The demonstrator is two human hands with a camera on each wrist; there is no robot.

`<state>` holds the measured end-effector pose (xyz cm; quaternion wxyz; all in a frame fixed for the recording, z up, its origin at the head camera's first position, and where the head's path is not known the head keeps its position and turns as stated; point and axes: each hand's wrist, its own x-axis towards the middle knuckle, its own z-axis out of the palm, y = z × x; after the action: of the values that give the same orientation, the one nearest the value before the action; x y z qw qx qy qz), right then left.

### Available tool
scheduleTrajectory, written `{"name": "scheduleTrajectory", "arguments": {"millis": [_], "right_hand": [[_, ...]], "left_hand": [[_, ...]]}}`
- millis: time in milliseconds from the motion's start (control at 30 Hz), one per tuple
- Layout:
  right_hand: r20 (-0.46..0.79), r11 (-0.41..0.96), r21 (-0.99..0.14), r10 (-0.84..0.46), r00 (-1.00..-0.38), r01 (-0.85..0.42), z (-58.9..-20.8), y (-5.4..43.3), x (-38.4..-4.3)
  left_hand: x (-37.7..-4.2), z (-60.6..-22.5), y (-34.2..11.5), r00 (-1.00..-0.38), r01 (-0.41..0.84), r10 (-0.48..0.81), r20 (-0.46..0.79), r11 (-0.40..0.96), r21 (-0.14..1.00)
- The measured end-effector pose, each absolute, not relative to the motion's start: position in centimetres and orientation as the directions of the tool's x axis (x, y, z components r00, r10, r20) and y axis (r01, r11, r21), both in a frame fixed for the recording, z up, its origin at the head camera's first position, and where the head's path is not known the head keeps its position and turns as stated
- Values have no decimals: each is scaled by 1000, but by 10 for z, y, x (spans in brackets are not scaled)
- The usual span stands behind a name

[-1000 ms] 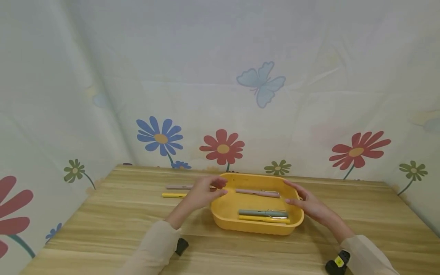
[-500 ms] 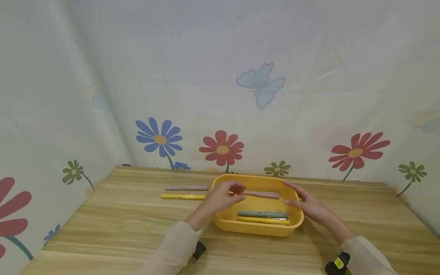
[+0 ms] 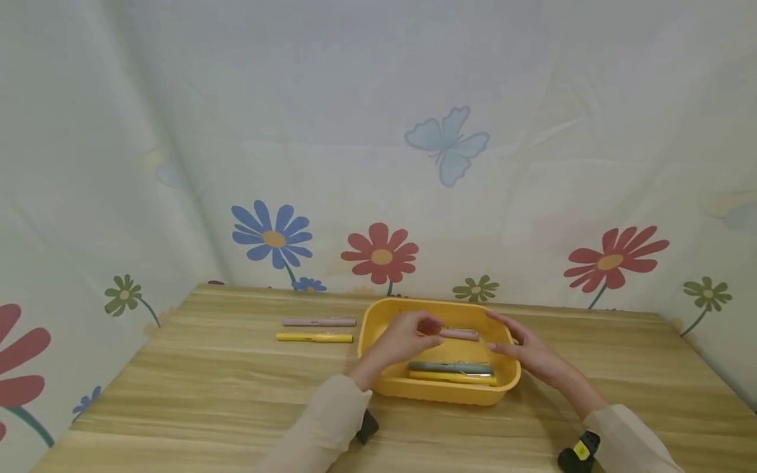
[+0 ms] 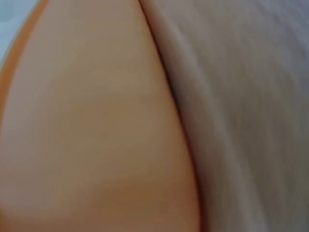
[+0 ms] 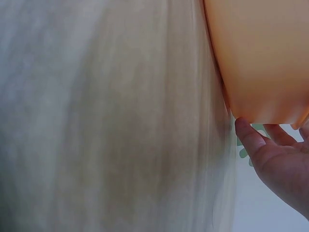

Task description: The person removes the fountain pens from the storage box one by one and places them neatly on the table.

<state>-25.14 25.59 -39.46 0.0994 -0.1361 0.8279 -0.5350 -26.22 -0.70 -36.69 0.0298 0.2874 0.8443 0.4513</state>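
Fingers of the left hand curved loosely above the yellow tray, a narrow gap between them and the thumb. Just beside them lay the pink pen in the tray's far half, its left part hidden behind the hand; whether they touched it could not be told. At the right end, the right hand held the tray's wall, its thumb over the rim. Near the front wall, inside, the grey-green pen lay just behind the yellow pen. Left of the tray, a pale pink pen and a second yellow pen lay apart and roughly parallel on the wooden tabletop, before a flowered cloth.
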Motion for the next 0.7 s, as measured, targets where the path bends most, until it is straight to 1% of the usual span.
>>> {"name": "scheduleTrajectory", "arguments": {"millis": [233,600,700], "right_hand": [[-15,416,-900,-331,-943,-132,-389,255,-253],[-5,403,-904,-342,-940,-142,-389,255,-251],[0,395,-907,-345,-939,-144,-390,256,-250]], "left_hand": [[-268,-371,4,-830,428,540,141,453,782],[-263,-375,9,-785,450,619,23,544,708],[-263,-377,11,-766,476,643,2,565,674]]}}
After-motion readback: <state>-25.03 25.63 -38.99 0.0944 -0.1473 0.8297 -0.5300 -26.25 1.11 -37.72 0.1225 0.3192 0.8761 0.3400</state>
